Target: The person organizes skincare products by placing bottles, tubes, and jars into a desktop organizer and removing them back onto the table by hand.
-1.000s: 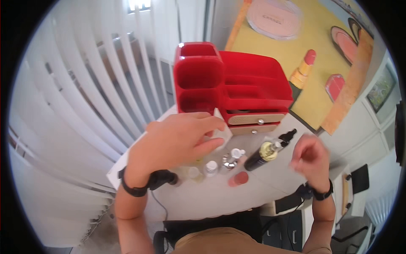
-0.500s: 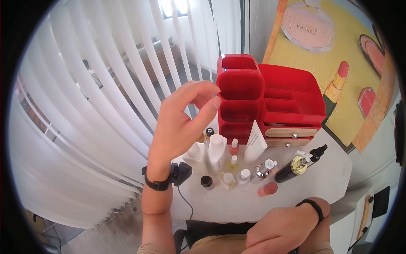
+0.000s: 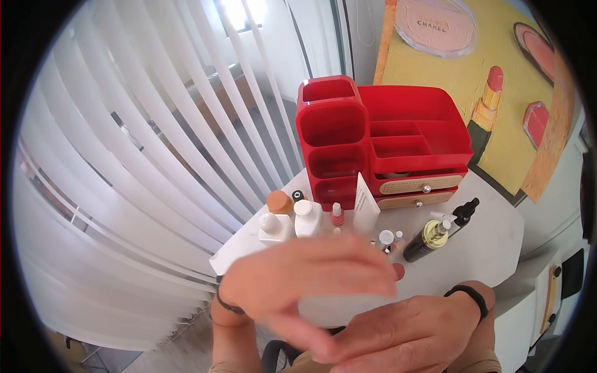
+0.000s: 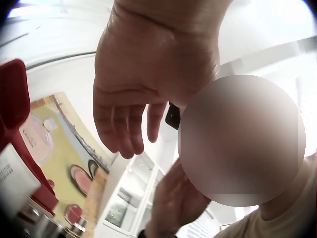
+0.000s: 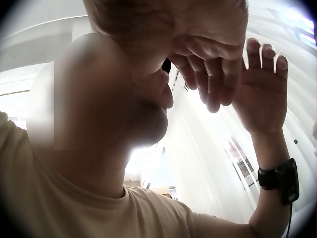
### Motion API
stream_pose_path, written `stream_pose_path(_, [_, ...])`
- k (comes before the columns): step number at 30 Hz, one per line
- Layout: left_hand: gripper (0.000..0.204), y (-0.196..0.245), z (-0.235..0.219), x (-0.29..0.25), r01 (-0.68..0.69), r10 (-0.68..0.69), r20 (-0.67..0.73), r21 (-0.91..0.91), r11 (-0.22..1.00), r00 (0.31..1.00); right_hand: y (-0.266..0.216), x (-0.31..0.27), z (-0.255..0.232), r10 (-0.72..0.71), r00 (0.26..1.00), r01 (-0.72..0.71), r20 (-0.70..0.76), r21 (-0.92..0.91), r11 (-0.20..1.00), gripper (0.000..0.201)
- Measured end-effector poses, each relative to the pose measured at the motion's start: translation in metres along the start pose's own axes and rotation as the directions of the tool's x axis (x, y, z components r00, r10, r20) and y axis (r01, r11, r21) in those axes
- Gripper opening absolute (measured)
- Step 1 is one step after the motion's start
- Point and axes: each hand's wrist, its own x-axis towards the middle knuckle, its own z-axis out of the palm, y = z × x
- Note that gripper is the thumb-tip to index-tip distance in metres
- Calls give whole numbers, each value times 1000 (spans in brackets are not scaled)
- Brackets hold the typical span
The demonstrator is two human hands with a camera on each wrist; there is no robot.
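Note:
My left hand (image 3: 311, 273), slightly blurred, reaches rightward above the table front, its fingers extended and nothing visible in it. Below and to its right, my right hand (image 3: 404, 332) lies palm down in front of the table edge with fingers pointing left. The hands overlap in the head view; whether they touch I cannot tell. In the left wrist view the left hand's fingers (image 4: 126, 129) hang loosely, empty. Relaxed fingers (image 5: 213, 79) of the right hand show in the right wrist view. Behind the left hand stand white bottles (image 3: 308, 217) and a white tube (image 3: 365, 208).
A red organizer (image 3: 336, 124) with wooden-front drawers (image 3: 420, 184) stands at the back. A dark gold-collared bottle (image 3: 426, 241) and a black-capped one (image 3: 465, 212) are on the right. White blinds (image 3: 155, 155) hang left; a painting (image 3: 429, 81) leans back right.
My left hand has come down and right from beside the organizer, covering the small front bottles. My right hand has moved from the table's right side to the front edge. The view has shifted.

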Motion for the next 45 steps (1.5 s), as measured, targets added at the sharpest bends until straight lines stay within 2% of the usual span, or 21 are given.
stream_pose_path(1, [82, 0, 7, 1, -74, 85, 59, -159, 984, 995, 7, -3, 1, -44, 999, 43, 3, 32, 999, 47])
stream_pose_path(4, [89, 2, 11, 3, -74, 113, 142, -255, 964, 983, 10, -8, -1, -96, 995, 93, 42, 64, 994, 52])
stream_pose_path(6, [91, -1, 13, -1, -89, 120, 132, -222, 971, 984, 11, -9, -4, -109, 991, 104, 83, 67, 992, 54])
stream_pose_path(9, [93, -2, 17, -4, -93, 126, 125, -243, 966, 984, 6, -7, -7, -85, 987, 67, 136, 128, 989, 54])
stream_pose_path(11, [94, -1, 18, -3, -101, 130, 110, -240, 965, 985, -2, -4, -12, 28, 983, -60, 183, 171, 983, 54])
stream_pose_path(14, [94, 1, 13, 2, -61, 102, 163, -239, 969, 981, -4, -3, -16, 50, 976, -78, 211, 125, 989, 53])
stream_pose_path(18, [93, -3, 18, -1, -56, 87, 127, -226, 972, 988, -16, 12, -23, 142, 966, -174, 215, 140, 975, 51])
stream_pose_path(20, [54, -13, 22, -2, -185, 188, 101, -41, 982, 977, -17, 12, -23, 171, 962, -202, 213, 134, 970, 49])
stream_pose_path(21, [54, -8, 22, -1, -187, 190, 104, -41, 981, 976, -17, 12, -23, 170, 963, -200, 212, 131, 971, 49])
stream_pose_path(23, [92, 8, 19, 4, -66, 77, 159, -76, 995, 984, -15, 12, -23, 157, 966, -195, 207, 175, 965, 47])
stream_pose_path(27, [90, 17, 25, 4, -46, 50, 169, -30, 999, 984, -14, 7, -20, 149, 968, -188, 202, 186, 964, 44])
stream_pose_path(29, [79, 21, 32, 5, -24, 24, 68, 2, 1000, 997, -8, 0, -14, 78, 982, -109, 174, 174, 979, 39])
stream_pose_path(30, [79, 23, 37, 7, -28, 28, 82, 1, 1000, 996, -10, 1, -17, 73, 984, -100, 165, 165, 981, 39])
stream_pose_path(32, [57, 26, 51, 16, -75, 90, -111, 132, 988, 990, -17, 5, -23, 127, 959, -198, 254, 278, 940, 34])
stream_pose_path(33, [57, 25, 56, 20, -77, 91, -109, 128, 989, 990, -17, 3, -23, 130, 959, -199, 251, 276, 940, 34])
stream_pose_path(35, [39, 23, 64, 27, -93, 126, -250, 141, 986, 960, -17, 0, -21, 119, 968, -179, 220, 276, 944, 32])
stream_pose_path(36, [39, 22, 65, 27, -91, 124, -252, 139, 986, 960, -19, 2, -23, 121, 968, -181, 221, 277, 943, 32])
stream_pose_path(38, [32, 20, 66, 25, -60, 106, -286, 166, 984, 952, -25, 6, -27, 137, 962, -161, 237, 85, 983, 32])
stream_pose_path(39, [32, 18, 67, 26, -53, 98, -289, 162, 985, 952, -22, 5, -24, 140, 962, -165, 234, 92, 982, 32])
stream_pose_path(41, [31, 11, 69, 31, -170, 192, -325, 97, 981, 926, -15, 3, -19, 88, 977, -117, 194, 142, 983, 31])
stream_pose_path(45, [30, 15, 72, 31, -130, 164, -347, 121, 984, 924, -17, 8, -24, 78, 971, -107, 225, 119, 987, 30])
